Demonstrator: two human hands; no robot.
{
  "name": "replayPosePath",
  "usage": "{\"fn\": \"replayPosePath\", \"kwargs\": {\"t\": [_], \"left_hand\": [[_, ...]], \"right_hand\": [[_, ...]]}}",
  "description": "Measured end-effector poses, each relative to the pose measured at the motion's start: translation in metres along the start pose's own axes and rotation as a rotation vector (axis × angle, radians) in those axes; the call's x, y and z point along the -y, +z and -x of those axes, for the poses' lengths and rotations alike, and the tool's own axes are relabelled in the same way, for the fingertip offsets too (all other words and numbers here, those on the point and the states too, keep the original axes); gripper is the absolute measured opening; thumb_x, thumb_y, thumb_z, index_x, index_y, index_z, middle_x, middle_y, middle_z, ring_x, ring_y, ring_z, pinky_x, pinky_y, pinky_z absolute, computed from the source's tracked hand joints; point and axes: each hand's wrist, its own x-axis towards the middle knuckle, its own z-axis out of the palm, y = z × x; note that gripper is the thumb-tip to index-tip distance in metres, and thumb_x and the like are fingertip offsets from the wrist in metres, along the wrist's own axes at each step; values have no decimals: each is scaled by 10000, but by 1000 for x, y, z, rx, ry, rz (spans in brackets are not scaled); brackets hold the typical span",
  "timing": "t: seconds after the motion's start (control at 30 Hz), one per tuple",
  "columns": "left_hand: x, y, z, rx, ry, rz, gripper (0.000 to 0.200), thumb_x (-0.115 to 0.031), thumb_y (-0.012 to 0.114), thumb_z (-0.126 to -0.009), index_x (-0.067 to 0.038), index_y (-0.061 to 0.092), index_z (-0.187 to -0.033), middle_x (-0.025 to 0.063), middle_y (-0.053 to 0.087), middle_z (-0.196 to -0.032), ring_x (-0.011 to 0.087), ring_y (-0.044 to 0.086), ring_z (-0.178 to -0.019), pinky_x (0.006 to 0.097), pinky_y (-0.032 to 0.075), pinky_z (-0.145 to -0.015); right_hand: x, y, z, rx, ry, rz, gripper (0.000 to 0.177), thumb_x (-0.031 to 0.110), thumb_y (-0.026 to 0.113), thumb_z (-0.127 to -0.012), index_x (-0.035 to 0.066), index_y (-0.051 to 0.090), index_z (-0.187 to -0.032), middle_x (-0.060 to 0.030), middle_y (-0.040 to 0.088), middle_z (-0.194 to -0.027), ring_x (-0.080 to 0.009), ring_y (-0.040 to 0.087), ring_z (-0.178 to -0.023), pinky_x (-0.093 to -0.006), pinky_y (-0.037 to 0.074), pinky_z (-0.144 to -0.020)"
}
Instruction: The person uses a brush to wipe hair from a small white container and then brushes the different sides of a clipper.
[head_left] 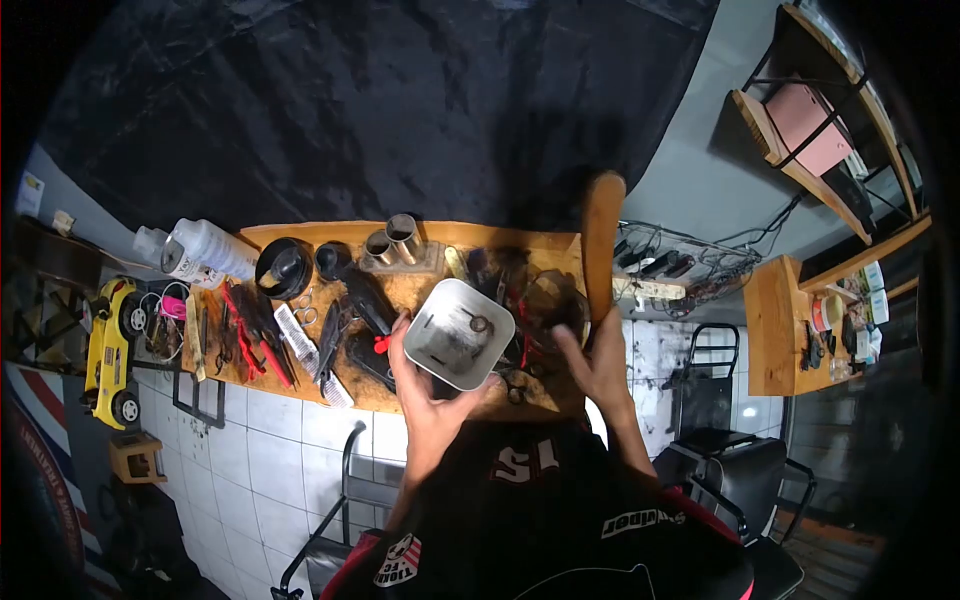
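My left hand (pixel 432 400) grips a square white container (pixel 460 335) by its lower left side, above the wooden bench. Inside the container lie a small ring-like item and a few thin dark bits. My right hand (pixel 600 368) is at the bench's right end, with its fingers at the lower end of a long wooden piece (pixel 602 240) that stands upward in view. The thumb points left, apart from the fingers. Whether those fingers close round the wood is hard to make out.
On the bench (pixel 385 400) lie a white comb (pixel 298 338), scissors, black clippers (pixel 367 300), a black bowl (pixel 284 268) and metal cups (pixel 403 235). White bottles (pixel 215 248) and a yellow toy car (pixel 108 355) are left. Black chairs (pixel 735 475) stand below right.
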Motion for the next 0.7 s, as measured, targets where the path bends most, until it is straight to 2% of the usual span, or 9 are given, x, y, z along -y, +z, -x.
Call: {"fn": "replayPosePath", "kwargs": {"t": [0.1, 0.2, 0.3, 0.4, 0.43, 0.5, 0.57, 0.63, 0.7], "left_hand": [[6, 1, -4, -27, 19, 48, 1136, -9, 868, -600, -70, 111, -1445, 201, 123, -1533, 291, 350, -1342, 423, 425, -1032], [9, -2, -8, -41, 76, -53, 1119, -27, 876, -603, -93, 101, -1408, 250, 93, -1531, 315, 321, -1361, 423, 423, -1031], [7, 0, -14, -40, 203, -179, 1061, -76, 883, -602, -124, 118, -1335, 340, 93, -1493, 396, 258, -1389, 465, 368, -1058], [11, 9, -20, 59, 441, -231, 1032, -111, 865, -608, -122, 127, -1329, 355, 92, -1481, 446, 204, -1404, 521, 304, -1078], [13, 16, -21, 141, 468, -69, 1082, -169, 846, -601, -140, 99, -1383, 288, 120, -1498, 483, 167, -1405, 553, 272, -1083], [-1, 9, -21, 206, 375, -113, 1155, -216, 853, -586, -172, 61, -1426, 217, 125, -1520, 453, 176, -1412, 539, 267, -1096], [-9, 21, -13, 118, 18, 534, 1109, -373, 835, -655, -169, 121, -1478, 94, 142, -1541, 384, 234, -1408, 516, 300, -1101], [-5, 14, -5, 31, -416, 944, 818, -583, 613, -831, -86, 330, -1416, 109, 354, -1444, 289, 418, -1309, 460, 432, -1024], [11, 3, -2, 90, -524, 1156, 770, -642, 507, -876, -72, 399, -1383, 110, 481, -1352, 265, 513, -1227, 436, 487, -972]], "right_hand": [[4, -3, 4, -131, -5, 28, 212, 96, 499, -958, -42, 521, -1119, -188, 516, -955, -330, 524, -855, -380, 424, -774], [22, -10, 10, -43, 230, -264, 288, 96, 619, -905, -31, 522, -1145, -101, 535, -979, -184, 532, -902, -315, 438, -766], [41, -4, 8, 66, 71, -437, 416, 65, 693, -851, -23, 501, -1209, -68, 549, -1072, -139, 520, -974, -289, 445, -824], [40, 12, 6, 209, 29, -487, 575, 44, 732, -812, -16, 431, -1298, -87, 547, -1169, -164, 534, -1048, -300, 440, -905], [53, 17, -3, 200, 20, -628, 647, 31, 738, -797, -6, 377, -1332, -107, 535, -1212, -178, 518, -1129, -313, 431, -950], [50, 18, -12, 240, 58, -675, 654, 25, 737, -792, -1, 369, -1332, -110, 531, -1214, -180, 511, -1147, -317, 435, -950], [53, 17, -14, 261, 97, -746, 652, 32, 741, -783, 2, 373, -1320, -115, 530, -1215, -179, 518, -1123, -313, 447, -920], [44, 20, -13, 257, -21, -617, 668, 46, 758, -770, 2, 380, -1319, -104, 536, -1191, -174, 533, -1069, -307, 452, -893], [44, 21, -13, 258, -53, -530, 655, 70, 771, -761, 4, 401, -1298, -89, 542, -1143, -171, 542, -1020, -305, 454, -871]]}}
